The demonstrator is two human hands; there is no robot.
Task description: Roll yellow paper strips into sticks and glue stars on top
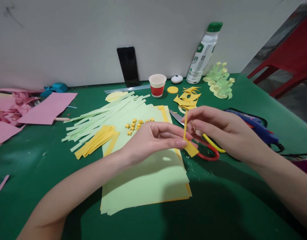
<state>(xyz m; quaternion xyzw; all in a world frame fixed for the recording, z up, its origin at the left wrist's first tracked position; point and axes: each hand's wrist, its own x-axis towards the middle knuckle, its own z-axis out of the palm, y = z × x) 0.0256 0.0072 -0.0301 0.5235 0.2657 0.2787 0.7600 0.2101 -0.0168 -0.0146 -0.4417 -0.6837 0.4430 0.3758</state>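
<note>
A yellow paper strip [191,148] is bent between my two hands. My left hand [157,136] pinches it near the fold between thumb and fingers, with one short end hanging below. The strip's thin upper part rises to my right hand [212,125], whose thumb and fingertips close on it. Beneath the hands lie scissors [210,154] with red and yellow handles, their blades partly hidden. Several small folded yellow paper stars [133,125] sit on the light green paper sheets [143,186], just behind my left hand.
Green strips [93,123] and yellow strips [95,141] lie left of the sheets. Behind stand a paper cup [157,87], a phone [128,66] and a bottle [202,56]. Yellow scraps [188,99] lie near the cup, a blue glue gun [256,128] rightward, pink paper [49,108] leftward.
</note>
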